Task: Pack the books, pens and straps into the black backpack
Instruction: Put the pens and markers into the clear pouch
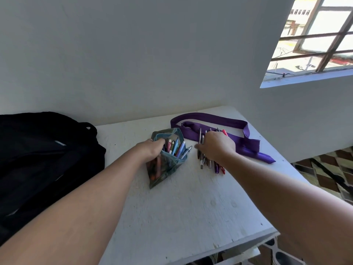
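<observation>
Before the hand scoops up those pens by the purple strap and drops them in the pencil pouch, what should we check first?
1. Pencil pouch mouth open: ok, left hand holds its rim.
2. Room in pouch: cannot tell, several pens already stick out.
3. Right hand over the loose pens: ok.
4. Firm grip on pens: cannot tell, fingers hidden.
5. Purple strap free of the pens: not ok, pens lie across it.
6. Black backpack close by on the table: ok.

The black backpack (38,159) is cut off by the left edge. The middles of the loose pens (208,163) are covered by the right hand (217,148). The left hand (152,150) fingertips are hidden inside the pencil pouch (164,165).
</observation>
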Demonstrator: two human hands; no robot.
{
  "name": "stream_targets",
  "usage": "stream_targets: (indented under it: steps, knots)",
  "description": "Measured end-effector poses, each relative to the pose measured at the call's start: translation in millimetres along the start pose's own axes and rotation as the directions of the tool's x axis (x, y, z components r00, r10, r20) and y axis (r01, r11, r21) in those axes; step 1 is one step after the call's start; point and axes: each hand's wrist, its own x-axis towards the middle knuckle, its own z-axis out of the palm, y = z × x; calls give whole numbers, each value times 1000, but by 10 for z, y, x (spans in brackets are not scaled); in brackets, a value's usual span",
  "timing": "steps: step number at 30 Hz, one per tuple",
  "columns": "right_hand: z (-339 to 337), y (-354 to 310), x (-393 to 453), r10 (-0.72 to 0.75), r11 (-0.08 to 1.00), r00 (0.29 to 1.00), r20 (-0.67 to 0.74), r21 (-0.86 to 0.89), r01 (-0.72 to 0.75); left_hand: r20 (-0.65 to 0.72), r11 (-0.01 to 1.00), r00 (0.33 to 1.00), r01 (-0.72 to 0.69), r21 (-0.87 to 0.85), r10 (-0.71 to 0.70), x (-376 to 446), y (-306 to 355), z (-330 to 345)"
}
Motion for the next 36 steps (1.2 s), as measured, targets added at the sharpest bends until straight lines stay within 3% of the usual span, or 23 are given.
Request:
stream_targets:
  steps: [5, 13, 20, 23, 26, 29, 32, 34, 36]
  knots:
    - [7, -122, -21, -8, 995, 1000, -7, -103, 7, -11, 1000, 1000, 10, 12, -10, 29, -26, -1]
    - [-2, -190, 55, 59, 994, 994, 86, -95, -51, -27, 997, 999, 39, 63, -37, -15, -18, 15]
    - [18, -279, 27, 51, 984, 982, 181, -180, -18, -6, 997, 999, 44, 69, -44, 92, -51, 37]
    - [-64, -264, 49, 81, 997, 982, 172, -35, -76, -4, 997, 999, 39, 71, -39, 1, -11, 29]
    - [-179, -292, 81, 75, 963, 996, 50, 257, -85, -16, 995, 999, 30, 96, -28, -47, 10, 44]
    - [-239, -412, 79, 137, 744, 990, -39, 664, -76, 2, 997, 1000, 3, 71, -3, -66, 1, 39]
    - [-82, -562, -25, 147, 511, 983, 113, 842, -174, 55, 1000, 998, -10, -19, 11, -90, 17, 3]
    - [80, -651, -145, 72, 494, 963, 260, 829, -261, 72, 998, 997, -7, -67, 12, -161, 52, -31]
    - [212, -734, -225, -21, 563, 949, 315, 788, -250, 76, 995, 997, -2, -99, 9, -250, 87, -72]
